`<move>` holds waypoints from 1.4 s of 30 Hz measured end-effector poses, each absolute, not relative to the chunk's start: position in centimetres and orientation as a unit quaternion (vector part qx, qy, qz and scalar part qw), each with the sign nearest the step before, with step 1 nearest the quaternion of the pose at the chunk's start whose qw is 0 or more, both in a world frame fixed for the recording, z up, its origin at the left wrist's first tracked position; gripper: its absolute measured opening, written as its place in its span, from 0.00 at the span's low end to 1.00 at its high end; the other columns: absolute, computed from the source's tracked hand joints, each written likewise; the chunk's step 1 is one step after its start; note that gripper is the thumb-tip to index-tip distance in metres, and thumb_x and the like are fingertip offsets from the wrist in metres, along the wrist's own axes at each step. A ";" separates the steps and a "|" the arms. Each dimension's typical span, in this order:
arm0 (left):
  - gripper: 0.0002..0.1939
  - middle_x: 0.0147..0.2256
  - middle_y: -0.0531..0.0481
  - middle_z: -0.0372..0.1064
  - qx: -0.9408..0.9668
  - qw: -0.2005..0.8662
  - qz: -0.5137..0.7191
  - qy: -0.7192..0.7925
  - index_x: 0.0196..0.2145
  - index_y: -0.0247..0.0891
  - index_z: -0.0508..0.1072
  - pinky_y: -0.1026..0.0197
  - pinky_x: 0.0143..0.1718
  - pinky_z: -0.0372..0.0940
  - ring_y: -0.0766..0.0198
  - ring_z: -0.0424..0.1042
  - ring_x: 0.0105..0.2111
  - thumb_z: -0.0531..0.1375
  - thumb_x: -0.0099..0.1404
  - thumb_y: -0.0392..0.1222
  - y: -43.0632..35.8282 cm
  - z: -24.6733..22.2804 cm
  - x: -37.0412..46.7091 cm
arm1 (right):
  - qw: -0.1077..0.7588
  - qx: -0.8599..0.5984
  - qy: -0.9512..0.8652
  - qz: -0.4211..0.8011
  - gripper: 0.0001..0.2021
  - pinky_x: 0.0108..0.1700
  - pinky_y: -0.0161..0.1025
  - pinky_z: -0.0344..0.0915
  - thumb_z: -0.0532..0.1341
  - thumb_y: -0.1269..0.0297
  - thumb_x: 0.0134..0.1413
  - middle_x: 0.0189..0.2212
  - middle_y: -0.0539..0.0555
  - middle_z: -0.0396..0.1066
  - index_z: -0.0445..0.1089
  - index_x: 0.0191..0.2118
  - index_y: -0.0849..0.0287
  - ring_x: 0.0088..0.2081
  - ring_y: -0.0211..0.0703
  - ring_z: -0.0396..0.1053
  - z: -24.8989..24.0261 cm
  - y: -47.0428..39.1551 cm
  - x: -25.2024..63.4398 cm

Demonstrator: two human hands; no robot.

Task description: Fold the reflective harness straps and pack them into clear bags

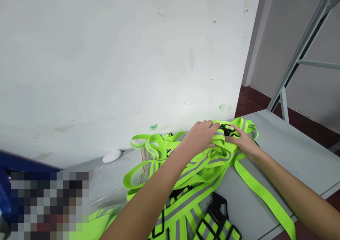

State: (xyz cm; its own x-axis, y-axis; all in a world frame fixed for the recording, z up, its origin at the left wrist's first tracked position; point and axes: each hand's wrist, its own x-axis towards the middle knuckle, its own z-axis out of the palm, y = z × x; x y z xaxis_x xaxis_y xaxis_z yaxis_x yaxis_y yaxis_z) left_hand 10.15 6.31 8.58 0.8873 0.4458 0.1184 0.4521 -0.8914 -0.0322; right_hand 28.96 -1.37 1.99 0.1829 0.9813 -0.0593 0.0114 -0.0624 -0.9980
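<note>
A tangled heap of neon-yellow reflective straps (199, 167) with grey stripes lies along the wall side of a grey table. At the heap's upper right, my left hand (201, 135) is closed around a bunch of the straps. Opposite it, my right hand (245, 140) grips a black plastic buckle (226, 130) between thumb and fingers. One loose strap (265, 188) hangs from the heap past my right forearm and over the table's front edge. Nearer to me lie a larger black buckle (218, 210) and several black slider rings. My left forearm covers part of the heap.
The grey tabletop (294, 144) meets a scuffed white wall (127, 62). A white rounded object (112, 156) sits by the wall, near a clear plastic bag (106, 179). A metal frame (300, 52) stands at the right. The lower left is pixelated.
</note>
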 end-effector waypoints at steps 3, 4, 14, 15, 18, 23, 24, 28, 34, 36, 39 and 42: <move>0.27 0.46 0.40 0.66 -0.967 0.041 -0.037 -0.248 0.52 0.37 0.62 0.54 0.45 0.61 0.50 0.67 0.47 0.66 0.58 0.44 6.3 8.5 10.6 | 0.511 -0.569 -0.466 0.445 0.29 0.45 0.45 0.70 0.71 0.57 0.41 0.47 0.50 0.74 0.68 0.53 0.47 0.43 0.49 0.74 2.2 -1.4 29.0; 0.26 0.46 0.39 0.66 -0.965 0.042 -0.030 -0.256 0.52 0.36 0.63 0.54 0.45 0.62 0.50 0.67 0.46 0.65 0.59 0.45 6.3 8.3 10.7 | 0.509 -0.571 -0.466 0.445 0.29 0.45 0.45 0.70 0.72 0.58 0.39 0.47 0.50 0.74 0.68 0.52 0.48 0.43 0.49 0.74 2.2 -1.4 28.9; 0.55 0.66 0.35 0.46 -0.968 -0.043 -0.111 -0.221 0.66 0.41 0.39 0.43 0.60 0.50 0.47 0.56 0.62 0.66 0.53 0.58 5.1 6.0 11.8 | 0.544 -0.578 -0.388 0.467 0.24 0.40 0.42 0.69 0.71 0.55 0.39 0.39 0.51 0.75 0.71 0.45 0.53 0.39 0.49 0.73 0.9 -0.9 29.0; 0.52 0.64 0.36 0.52 -0.968 -0.053 -0.107 -0.221 0.65 0.39 0.43 0.45 0.58 0.54 0.47 0.59 0.60 0.67 0.53 0.56 4.9 6.2 12.0 | 0.544 -0.578 -0.394 0.464 0.22 0.39 0.42 0.69 0.70 0.55 0.40 0.39 0.51 0.75 0.71 0.45 0.53 0.39 0.48 0.73 0.8 -0.9 29.0; 0.37 0.55 0.41 0.65 -0.967 -0.076 -0.106 -0.220 0.58 0.37 0.58 0.51 0.51 0.62 0.50 0.66 0.53 0.66 0.56 0.51 4.8 6.5 12.5 | 0.549 -0.577 -0.404 0.449 0.17 0.36 0.39 0.67 0.68 0.55 0.44 0.35 0.49 0.73 0.71 0.41 0.54 0.35 0.44 0.72 1.0 -1.1 28.9; 0.32 0.50 0.44 0.67 -0.969 -0.070 -0.147 -0.188 0.54 0.39 0.62 0.53 0.47 0.62 0.53 0.68 0.49 0.67 0.56 0.52 5.3 5.8 12.7 | 0.527 -0.575 -0.468 0.415 0.13 0.38 0.39 0.66 0.65 0.58 0.46 0.33 0.49 0.73 0.71 0.38 0.55 0.35 0.44 0.71 1.9 -1.4 28.5; 0.34 0.50 0.43 0.67 -0.969 -0.067 -0.146 -0.186 0.54 0.39 0.62 0.53 0.47 0.62 0.52 0.68 0.48 0.67 0.55 0.54 5.5 5.5 12.6 | 0.521 -0.579 -0.482 0.402 0.13 0.39 0.39 0.66 0.66 0.59 0.45 0.34 0.49 0.73 0.72 0.38 0.56 0.37 0.44 0.71 2.0 -1.4 28.4; 0.46 0.49 0.40 0.67 -0.969 -0.074 -0.119 -0.203 0.59 0.39 0.58 0.49 0.49 0.60 0.47 0.66 0.50 0.63 0.50 0.68 6.7 5.0 11.5 | 0.520 -0.595 -0.464 0.400 0.17 0.38 0.40 0.67 0.69 0.56 0.41 0.34 0.50 0.74 0.73 0.38 0.57 0.36 0.46 0.72 1.9 -1.2 28.7; 0.28 0.55 0.44 0.62 -0.927 -0.201 -0.171 -0.267 0.54 0.42 0.64 0.49 0.54 0.58 0.50 0.62 0.54 0.58 0.61 0.60 7.9 5.2 8.6 | 0.572 -0.571 -0.387 0.445 0.20 0.38 0.42 0.69 0.72 0.53 0.36 0.34 0.51 0.76 0.73 0.37 0.56 0.34 0.46 0.74 1.8 -1.0 29.7; 0.16 0.51 0.46 0.65 -0.890 -0.278 -0.207 -0.296 0.50 0.42 0.66 0.53 0.50 0.62 0.55 0.65 0.50 0.54 0.66 0.48 7.7 5.0 8.1 | 0.573 -0.574 -0.385 0.441 0.20 0.38 0.42 0.69 0.73 0.53 0.35 0.34 0.51 0.76 0.73 0.36 0.56 0.34 0.46 0.74 1.9 -1.1 29.7; 0.12 0.46 0.49 0.69 -0.820 -0.400 -0.235 -0.337 0.47 0.44 0.66 0.55 0.44 0.66 0.58 0.69 0.45 0.52 0.65 0.39 7.4 4.6 7.7 | 0.569 -0.572 -0.401 0.434 0.19 0.37 0.42 0.70 0.73 0.53 0.36 0.34 0.51 0.76 0.73 0.35 0.55 0.34 0.47 0.74 1.7 -1.2 29.3; 0.18 0.54 0.46 0.65 -0.729 -0.519 -0.259 -0.362 0.50 0.46 0.63 0.55 0.45 0.67 0.56 0.68 0.50 0.59 0.62 0.44 7.0 4.5 7.1 | 0.586 -0.563 -0.384 0.439 0.19 0.38 0.42 0.70 0.73 0.54 0.37 0.35 0.51 0.76 0.73 0.37 0.54 0.35 0.47 0.74 1.5 -1.3 29.1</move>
State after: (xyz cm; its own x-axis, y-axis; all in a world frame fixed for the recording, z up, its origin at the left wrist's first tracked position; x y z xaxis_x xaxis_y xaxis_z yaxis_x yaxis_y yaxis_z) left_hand 7.05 7.02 4.54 0.6034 0.7974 0.0011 0.2599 -0.1980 0.9451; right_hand 29.10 -1.27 1.52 0.3195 0.9466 -0.0431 -0.0815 -0.0179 -0.9965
